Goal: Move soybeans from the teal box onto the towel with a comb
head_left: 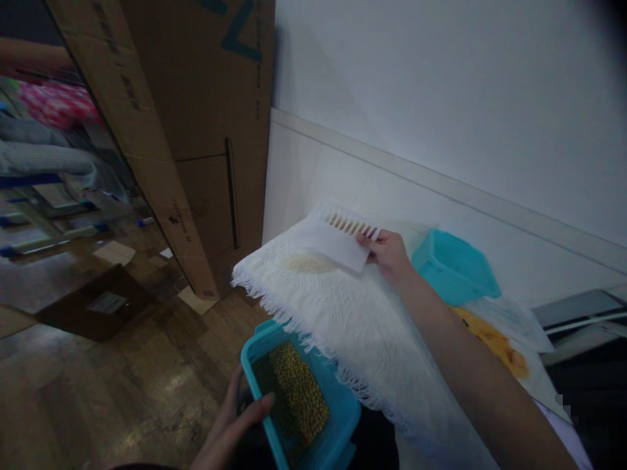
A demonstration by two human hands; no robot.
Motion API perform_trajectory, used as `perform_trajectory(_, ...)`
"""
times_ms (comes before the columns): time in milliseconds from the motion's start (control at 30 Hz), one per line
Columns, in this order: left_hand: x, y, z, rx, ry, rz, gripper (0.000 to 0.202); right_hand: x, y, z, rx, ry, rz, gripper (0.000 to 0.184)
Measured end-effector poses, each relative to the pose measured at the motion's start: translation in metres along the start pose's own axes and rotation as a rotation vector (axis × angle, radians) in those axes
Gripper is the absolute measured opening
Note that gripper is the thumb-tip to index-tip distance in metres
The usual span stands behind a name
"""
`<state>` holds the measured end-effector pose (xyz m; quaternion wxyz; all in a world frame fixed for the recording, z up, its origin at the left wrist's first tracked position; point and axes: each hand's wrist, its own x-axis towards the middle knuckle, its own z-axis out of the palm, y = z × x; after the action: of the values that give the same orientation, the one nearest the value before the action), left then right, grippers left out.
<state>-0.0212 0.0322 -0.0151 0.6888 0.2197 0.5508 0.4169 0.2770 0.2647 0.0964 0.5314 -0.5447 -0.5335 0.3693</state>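
My left hand (240, 418) grips the near left rim of a turquoise plastic bin (345, 418), its thumb over the edge. Yellow beans (301, 388) lie in the bin beside a dark green layer of small grains (269, 391). The bin is held below the fringed edge of a white cloth (353, 320). My right hand (389, 254) is closed on the right end of a flat white slotted sheet (330, 241), just over the cloth. Beside the sheet, a small pale heap of grains (308, 264) rests on the cloth. Whether the sheet touches the cloth, I cannot tell.
A second turquoise bin (455, 264) stands by the white wall (441, 85), near a yellow-orange item (494, 339) and a clear plastic bag (514, 320). A tall cardboard box (196, 130) rises at left. Cardboard pieces (98, 303) lie on the wooden floor. Another person's arm (34, 57) shows far left.
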Motion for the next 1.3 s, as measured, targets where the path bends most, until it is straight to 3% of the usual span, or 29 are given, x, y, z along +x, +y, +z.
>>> perform_trajectory(67,-0.002,0.000,-0.007,0.054,0.015,0.023,0.081,-0.023,0.004,-0.003,-0.126,0.188,-0.126,0.048)
perform_trajectory(200,-0.010,0.006,-0.009,0.061,0.020,0.129,0.071,-0.067,0.011,0.002,-0.536,0.325,-0.330,0.037)
perform_trajectory(367,-0.018,0.017,0.000,0.009,-0.067,0.039,0.081,-0.094,0.013,0.013,-0.804,0.248,-0.509,0.030)
perform_trajectory(633,-0.024,0.014,-0.011,0.029,-0.169,0.100,0.078,-0.099,0.020,0.039,-0.812,0.155,-0.600,0.034)
perform_trajectory(800,-0.019,0.007,-0.010,0.039,-0.077,0.199,0.066,-0.098,0.017,0.053,-0.758,0.122,-0.646,0.032)
perform_trajectory(867,-0.014,0.004,-0.009,0.028,-0.120,0.171,0.072,-0.092,0.012,0.045,-0.722,0.127,-0.614,0.029)
perform_trajectory(900,-0.011,0.003,-0.008,0.013,-0.076,0.128,0.073,-0.087,0.008,0.036,-0.699,0.151,-0.582,0.027)
perform_trajectory(1067,0.002,-0.001,-0.001,-0.072,0.027,-0.039,0.102,-0.046,-0.010,-0.035,-0.512,0.364,-0.378,0.029)
perform_trajectory(1133,0.006,-0.002,0.000,-0.090,0.056,-0.084,0.107,-0.033,-0.015,-0.052,-0.515,0.422,-0.314,0.028)
perform_trajectory(1233,0.010,-0.004,0.001,-0.072,0.087,-0.136,0.109,-0.026,-0.017,-0.046,-0.589,0.449,-0.313,0.022)
perform_trajectory(1300,0.012,-0.004,0.003,-0.078,0.092,-0.151,0.111,-0.028,-0.017,-0.026,-0.617,0.347,-0.348,0.019)
